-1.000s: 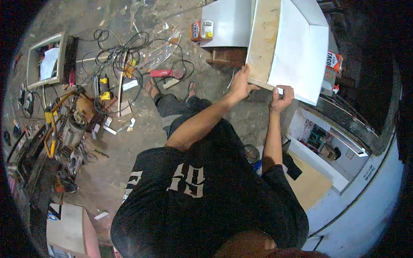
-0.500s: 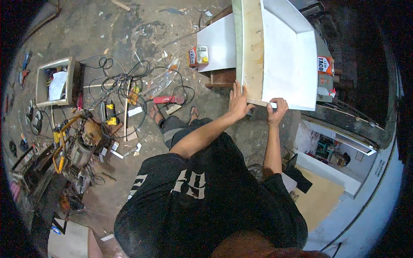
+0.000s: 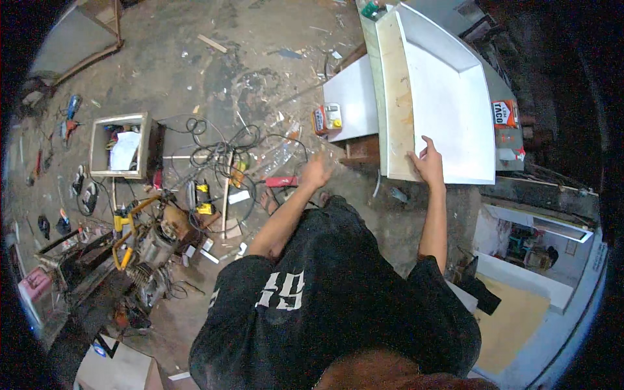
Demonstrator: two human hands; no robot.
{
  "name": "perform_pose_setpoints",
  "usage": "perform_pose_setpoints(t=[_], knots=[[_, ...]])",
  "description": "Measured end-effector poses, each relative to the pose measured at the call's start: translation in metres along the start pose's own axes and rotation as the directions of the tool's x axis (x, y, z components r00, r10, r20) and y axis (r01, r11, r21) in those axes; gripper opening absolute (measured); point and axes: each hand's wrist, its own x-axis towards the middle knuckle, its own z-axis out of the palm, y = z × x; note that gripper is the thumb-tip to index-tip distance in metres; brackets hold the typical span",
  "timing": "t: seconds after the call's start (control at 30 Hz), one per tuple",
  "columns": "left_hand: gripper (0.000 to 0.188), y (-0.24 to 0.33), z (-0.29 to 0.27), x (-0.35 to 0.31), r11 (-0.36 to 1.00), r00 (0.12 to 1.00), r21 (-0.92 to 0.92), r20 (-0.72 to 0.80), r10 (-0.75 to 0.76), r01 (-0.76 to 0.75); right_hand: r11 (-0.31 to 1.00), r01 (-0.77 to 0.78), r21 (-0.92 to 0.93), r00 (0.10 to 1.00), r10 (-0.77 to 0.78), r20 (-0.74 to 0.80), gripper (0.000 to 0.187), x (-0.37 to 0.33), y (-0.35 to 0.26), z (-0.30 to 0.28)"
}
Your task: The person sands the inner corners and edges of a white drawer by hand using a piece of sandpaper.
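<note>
A shallow white open box (image 3: 455, 117) with raised walls lies on the bench to my right, beside a bare wood-coloured strip (image 3: 400, 97). My right hand (image 3: 429, 166) rests at its near end. The index finger stretches out and the thumb points toward the wood strip; I see nothing held. Away from the box, my left hand (image 3: 316, 172) hangs over the floor near a red power tool (image 3: 281, 182), its fingers smeared by motion. Below the wood strip's near corner, a thin pale strip (image 3: 377, 184) shows.
An orange-and-white can (image 3: 327, 119) stands on a white panel (image 3: 354, 91) left of the box; another can (image 3: 505, 114) is to its right. Tangled cables (image 3: 221, 146), a yellow-and-black drill (image 3: 203, 197), a wooden box (image 3: 119, 174) and machinery (image 3: 146, 253) occupy the floor at left.
My left hand has left the box's near end and moved left. My right hand stays there, its index finger now stretched out. The whole view has shifted.
</note>
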Motion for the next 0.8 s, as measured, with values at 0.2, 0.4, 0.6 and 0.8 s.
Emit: perform_pose_setpoints(t=[0.2, 0.4, 0.6, 0.8], knots=[[0.07, -0.127, -0.082, -0.033, 0.924, 0.93, 0.202, -0.244, -0.275, 0.326, 0.997, -0.045, -0.056, 0.998, 0.047, 0.033, 0.049, 0.017, 0.004, 0.003], [0.066, -0.174, -0.129, -0.04, 0.846, 0.859, 0.15, -0.131, -0.495, 0.511, 0.999, -0.04, -0.015, 0.997, 0.039, -0.06, 0.044, 0.029, 0.007, 0.006], [0.068, -0.181, -0.141, 0.013, 0.848, 0.858, 0.153, 0.008, -0.514, 0.507, 0.997, -0.075, 0.001, 0.997, 0.075, 0.008, 0.046, 0.079, -0.02, -0.019], [0.061, -0.086, -0.173, 0.174, 0.932, 0.939, -0.164, -0.07, -0.337, 0.322, 0.972, -0.108, 0.207, 0.989, 0.126, -0.077, 0.037, 0.217, -0.028, -0.045]])
